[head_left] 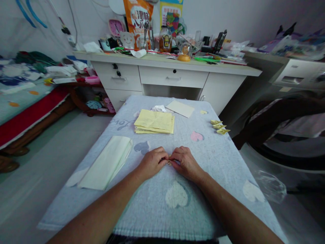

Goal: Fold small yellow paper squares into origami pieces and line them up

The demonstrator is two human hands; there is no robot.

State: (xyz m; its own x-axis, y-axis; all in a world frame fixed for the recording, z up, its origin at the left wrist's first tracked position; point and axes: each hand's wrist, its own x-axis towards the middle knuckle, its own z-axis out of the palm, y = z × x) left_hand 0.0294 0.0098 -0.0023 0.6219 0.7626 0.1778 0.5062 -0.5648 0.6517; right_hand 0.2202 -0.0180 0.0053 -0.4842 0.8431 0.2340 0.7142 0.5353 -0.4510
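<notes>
Towel-covered table (218, 176) with yellow paper stack (154, 122)

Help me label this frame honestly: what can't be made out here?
- Head view: the small folded piece between the left hand and right hand is nearly covered by fingers; shape unclear.
- The folded yellow pieces are too small to identify.
- Items on the desk are crowded and blurred.

2 hands (152, 162), perhaps 3 folded paper pieces (219, 126), 2 paper stacks (154, 121)
</notes>
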